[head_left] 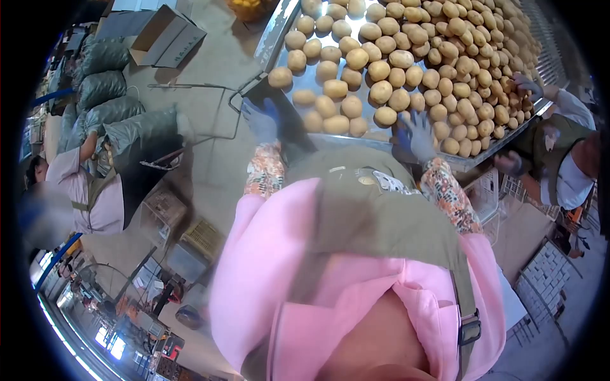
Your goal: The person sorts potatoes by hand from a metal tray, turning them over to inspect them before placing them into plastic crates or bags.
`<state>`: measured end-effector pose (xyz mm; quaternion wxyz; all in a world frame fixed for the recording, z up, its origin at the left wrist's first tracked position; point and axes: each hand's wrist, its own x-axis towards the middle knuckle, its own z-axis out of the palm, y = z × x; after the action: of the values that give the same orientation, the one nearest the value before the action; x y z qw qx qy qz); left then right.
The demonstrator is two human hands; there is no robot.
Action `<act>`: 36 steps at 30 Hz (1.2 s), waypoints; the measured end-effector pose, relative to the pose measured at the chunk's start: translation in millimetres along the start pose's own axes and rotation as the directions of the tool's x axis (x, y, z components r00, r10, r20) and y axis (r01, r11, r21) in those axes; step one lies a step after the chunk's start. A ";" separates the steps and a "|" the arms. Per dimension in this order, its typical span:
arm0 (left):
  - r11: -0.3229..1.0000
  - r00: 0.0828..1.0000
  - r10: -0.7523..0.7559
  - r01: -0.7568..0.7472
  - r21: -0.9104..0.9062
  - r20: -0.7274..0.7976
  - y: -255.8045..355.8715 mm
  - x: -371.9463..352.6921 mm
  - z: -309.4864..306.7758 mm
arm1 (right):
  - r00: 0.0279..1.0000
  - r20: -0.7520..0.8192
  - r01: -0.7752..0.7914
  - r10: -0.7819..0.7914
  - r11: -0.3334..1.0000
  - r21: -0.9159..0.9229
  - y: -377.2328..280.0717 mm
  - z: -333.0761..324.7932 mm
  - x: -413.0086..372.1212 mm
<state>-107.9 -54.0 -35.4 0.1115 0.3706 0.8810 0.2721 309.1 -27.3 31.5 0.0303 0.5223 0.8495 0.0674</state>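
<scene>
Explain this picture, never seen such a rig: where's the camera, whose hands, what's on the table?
No machine: one fisheye camera on a person's head looks down, so the pink top and olive apron below are the wearer's. The gloved left hand rests at the corner of the metal table; whether it grips anything I cannot tell. The right hand, fingers spread, holds nothing, beside the heaped potatoes. A co-worker's hand reaches in at right; another person is beside grey sacks at left.

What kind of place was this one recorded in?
Probably a produce sorting or packing shed: a metal table heaped with potatoes, filled sacks and cardboard boxes on the floor, an aproned co-worker alongside.
</scene>
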 end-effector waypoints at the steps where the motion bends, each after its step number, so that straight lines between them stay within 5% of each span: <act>1: 0.996 0.990 0.086 -0.086 0.006 -0.111 1.1 6.4 4.8 | 1.000 -0.007 0.003 -0.003 1.000 -0.002 -3.5 -4.1 5.0; 3: 0.981 0.982 0.175 -0.180 -0.076 -0.066 34.5 22.7 -10.9 | 0.945 0.327 -0.181 0.029 0.877 0.444 -28.9 -23.5 22.6; 5: 0.955 0.968 0.249 -0.248 -0.161 -0.017 62.6 32.8 -18.0 | 0.780 0.616 -0.463 -0.113 0.558 0.689 -58.5 -45.2 41.3; 7: 0.868 0.962 0.264 -0.203 -0.454 0.074 81.3 47.9 -0.1 | 0.801 0.519 -0.376 -0.297 0.425 0.823 -90.4 -62.3 68.2; 8: 0.872 0.964 0.252 -0.191 -0.450 0.080 80.0 49.4 14.4 | 0.793 0.527 -0.381 -0.305 0.428 0.820 -95.2 -56.2 79.8; 11: 0.948 0.988 0.154 -0.139 -0.286 0.032 72.1 48.1 35.0 | 0.756 0.146 -0.010 -0.638 0.213 0.977 -95.9 -62.1 118.6; 13: 0.898 0.946 0.324 -0.317 -0.303 -0.030 66.8 28.7 19.0 | 0.813 0.353 -0.326 -0.464 0.140 0.935 -78.6 -88.1 145.7; 14: 0.924 0.950 0.310 -0.294 -0.245 0.030 59.2 18.1 12.8 | 0.823 0.474 -0.557 -0.313 -0.282 0.781 -61.7 -73.8 148.6; 15: 0.947 0.954 0.286 -0.266 -0.182 0.093 48.4 5.0 6.5 | 0.936 0.320 -0.330 -0.147 -0.042 0.943 -44.4 -61.6 145.8; 16: 0.949 0.953 0.284 -0.264 -0.170 0.105 31.7 -9.0 5.5 | 0.990 0.134 -0.139 0.040 0.370 0.918 -27.1 -49.6 143.0; 17: 0.884 0.981 0.000 0.091 -0.459 0.195 13.0 -21.9 6.6 | 0.976 -0.049 -0.112 0.212 0.681 0.724 -9.9 -37.4 140.0; 18: 0.627 0.904 -0.238 0.422 -0.655 0.355 -6.6 -31.1 10.9 | 0.976 0.077 -0.216 0.203 0.888 0.407 7.2 -24.2 126.7; 19: 0.631 0.905 -0.237 0.419 -0.652 0.353 -33.4 -35.8 14.8 | 0.976 0.078 -0.218 0.204 0.885 0.411 15.3 -11.4 107.7; 20: 0.808 0.949 -0.065 0.232 -0.541 0.309 -63.2 -38.9 16.1 | 0.986 0.161 -0.090 0.053 0.969 0.229 19.3 -1.3 82.1; 22: 0.923 0.940 0.033 0.102 -0.370 0.340 -47.6 -30.7 2.0 | 0.912 0.408 -0.020 -0.044 0.988 0.151 5.2 -18.1 63.6; 23: 0.958 0.932 0.081 0.024 -0.284 0.354 -34.7 -25.9 -8.0 | 0.840 0.542 -0.121 -0.025 0.965 0.232 -12.7 -36.4 68.5; 25: 0.918 0.977 0.205 -0.175 -0.355 0.050 11.7 -3.8 -9.5 | 0.842 0.533 -0.242 -0.089 0.820 0.518 -35.0 -35.6 74.4; 27: 0.876 0.959 0.280 -0.233 -0.423 0.052 66.6 14.3 -17.1 | 0.844 0.523 -0.170 -0.120 0.865 0.472 -81.1 -45.0 81.0; 29: 0.839 0.953 0.280 -0.182 -0.513 0.120 108.8 26.2 -14.2 | 0.901 0.404 -0.151 -0.158 0.759 0.633 -105.6 -69.2 101.0; 32: 0.823 0.948 0.289 -0.173 -0.542 0.136 114.6 35.6 0.7 | 0.870 0.341 -0.216 -0.355 0.347 0.912 -96.5 -47.9 110.3; 33: 0.808 0.958 0.275 -0.182 -0.561 0.085 106.3 36.0 5.8 | 0.871 0.382 -0.336 -0.310 0.192 0.922 -80.5 -47.1 109.4; 34: 0.821 0.930 0.362 -0.352 -0.449 -0.067 93.4 30.6 2.6 | 0.863 0.426 -0.436 -0.272 0.025 0.900 -64.7 -50.6 108.6; 36: 0.918 0.959 0.282 -0.267 -0.294 0.010 78.7 12.7 -18.8 | 0.847 0.520 -0.531 0.113 0.241 0.812 -36.3 -73.3 105.1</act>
<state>-77.7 -7.0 24.5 0.1483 0.4770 0.7676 0.4015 220.5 44.2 100.6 -0.1402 0.6087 0.5751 -0.5283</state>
